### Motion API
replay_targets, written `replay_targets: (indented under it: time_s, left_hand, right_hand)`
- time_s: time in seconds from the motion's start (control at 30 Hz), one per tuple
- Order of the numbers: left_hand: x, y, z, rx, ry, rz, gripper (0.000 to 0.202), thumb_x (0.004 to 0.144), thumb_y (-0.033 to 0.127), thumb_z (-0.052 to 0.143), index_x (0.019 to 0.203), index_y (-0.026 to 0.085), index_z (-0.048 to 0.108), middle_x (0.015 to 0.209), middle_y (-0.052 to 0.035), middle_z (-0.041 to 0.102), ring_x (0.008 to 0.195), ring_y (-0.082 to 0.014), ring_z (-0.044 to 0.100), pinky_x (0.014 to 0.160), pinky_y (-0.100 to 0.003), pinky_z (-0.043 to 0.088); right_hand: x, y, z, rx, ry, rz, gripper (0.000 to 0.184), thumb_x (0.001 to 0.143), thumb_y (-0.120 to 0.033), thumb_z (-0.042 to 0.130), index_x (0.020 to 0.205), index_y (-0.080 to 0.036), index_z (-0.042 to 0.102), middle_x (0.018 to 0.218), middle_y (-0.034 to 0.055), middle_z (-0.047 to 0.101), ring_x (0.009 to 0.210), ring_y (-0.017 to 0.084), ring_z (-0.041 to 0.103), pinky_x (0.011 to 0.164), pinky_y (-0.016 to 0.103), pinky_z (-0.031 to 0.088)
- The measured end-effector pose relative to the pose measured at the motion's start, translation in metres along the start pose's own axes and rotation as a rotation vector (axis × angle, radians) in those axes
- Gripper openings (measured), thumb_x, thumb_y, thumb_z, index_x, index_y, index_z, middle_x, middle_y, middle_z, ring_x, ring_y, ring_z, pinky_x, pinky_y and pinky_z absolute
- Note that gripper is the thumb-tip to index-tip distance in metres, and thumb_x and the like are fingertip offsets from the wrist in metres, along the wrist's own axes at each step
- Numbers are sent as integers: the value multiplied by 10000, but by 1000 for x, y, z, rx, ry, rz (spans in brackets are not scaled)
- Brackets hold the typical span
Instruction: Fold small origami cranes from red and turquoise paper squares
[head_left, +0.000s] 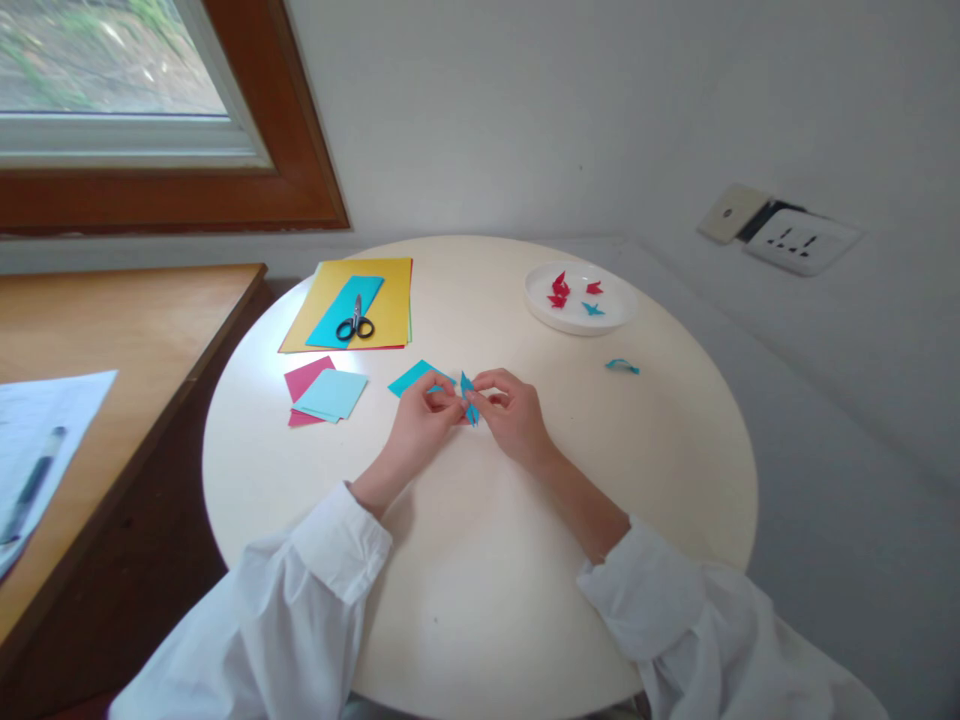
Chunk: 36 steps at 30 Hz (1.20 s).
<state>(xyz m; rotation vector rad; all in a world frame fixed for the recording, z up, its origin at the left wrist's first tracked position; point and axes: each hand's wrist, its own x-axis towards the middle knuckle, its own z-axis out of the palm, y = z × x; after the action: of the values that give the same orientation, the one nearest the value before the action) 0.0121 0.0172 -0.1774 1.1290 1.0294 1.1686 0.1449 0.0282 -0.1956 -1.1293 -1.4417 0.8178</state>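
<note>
Between my two hands is a small piece of folded blue paper [469, 392], narrow and pointed at its top. My left hand [427, 412] pinches it from the left, thumb and fingertips closed together. From the other side my right hand [511, 412] grips it with thumb and forefinger. Fingers cover part of the folds. Just behind my left hand lies a flat blue paper sheet [412, 375], partly hidden by the fingers. A bit of red paper shows beneath the fingertips.
A white plate [540, 318] at the back right holds several small red and blue folded papers. Near it lies a twisted blue strip [622, 366]. Scissors [355, 322] rest on blue and yellow sheets [330, 290]. Pink and light-blue squares [334, 393] lie left on the round table [480, 600].
</note>
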Motion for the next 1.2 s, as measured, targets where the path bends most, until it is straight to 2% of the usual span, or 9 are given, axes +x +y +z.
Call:
replay_targets:
  time_s: [0.17, 0.33, 0.43, 0.67, 0.8, 0.93, 1.07, 1.2]
  left_hand:
    - [-3, 6, 2, -75, 65, -70, 241, 616, 194, 697, 676, 180, 464, 488, 76, 536, 512, -85, 564, 559, -212, 458]
    - [-4, 7, 3, -116, 101, -71, 237, 601, 157, 683, 602, 172, 446, 483, 76, 513, 494, -58, 530, 551, -188, 441]
    - [-3, 7, 3, -149, 93, -92, 238, 606, 159, 692, 627, 174, 456, 502, 70, 536, 510, -63, 541, 567, -193, 452]
    - [-3, 11, 2, -250, 64, -159, 263, 630, 243, 733, 716, 174, 494, 581, 50, 577, 549, -63, 559, 562, -184, 448]
    - [-3, 10, 1, -273, 42, -158, 295, 602, 242, 765, 750, 174, 520, 623, 35, 606, 608, -87, 600, 623, -218, 478]
    - [-2, 6, -2, -256, 45, -148, 312, 584, 228, 770, 771, 177, 525, 630, 34, 619, 606, -85, 600, 613, -209, 464]
    - [-3, 6, -2, -230, 32, -131, 316, 584, 218, 764, 777, 183, 517, 603, 52, 589, 577, -77, 573, 596, -207, 445]
    - [-5, 7, -2, -171, 28, -120, 308, 604, 240, 759, 761, 191, 499, 510, 81, 510, 493, -69, 504, 526, -201, 385]
  right_hand:
    - [0, 2, -1, 36, -66, -113, 33, 732, -232, 619, 723, -218, 648, 836, 43, 630, 797, 160, 585, 629, 273, 510]
    - [3, 2, -7, -20, -134, -225, 105, 765, -186, 592, 755, -234, 686, 831, 45, 640, 818, 167, 596, 686, 297, 514]
    - [4, 0, -10, -98, -172, -267, 134, 776, -166, 586, 770, -244, 695, 822, 40, 647, 812, 167, 604, 712, 304, 508]
    - [2, -4, -10, -151, -164, -320, 131, 769, -166, 591, 735, -240, 692, 803, 38, 647, 782, 163, 605, 724, 308, 512]
    - [0, -4, -8, -128, -138, -264, 130, 756, -168, 587, 752, -241, 693, 813, 36, 647, 769, 154, 603, 657, 283, 523]
    - [-1, -3, -6, 4, -113, -127, 82, 717, -206, 615, 748, -219, 689, 834, 41, 661, 792, 156, 621, 638, 270, 534]
    - [-1, -2, -3, 131, -100, 46, 82, 662, -233, 645, 724, -191, 679, 792, 37, 690, 761, 158, 643, 650, 282, 550]
    - [0, -2, 0, 186, -49, 137, 84, 611, -242, 667, 674, -187, 671, 719, 19, 703, 707, 156, 650, 645, 285, 545]
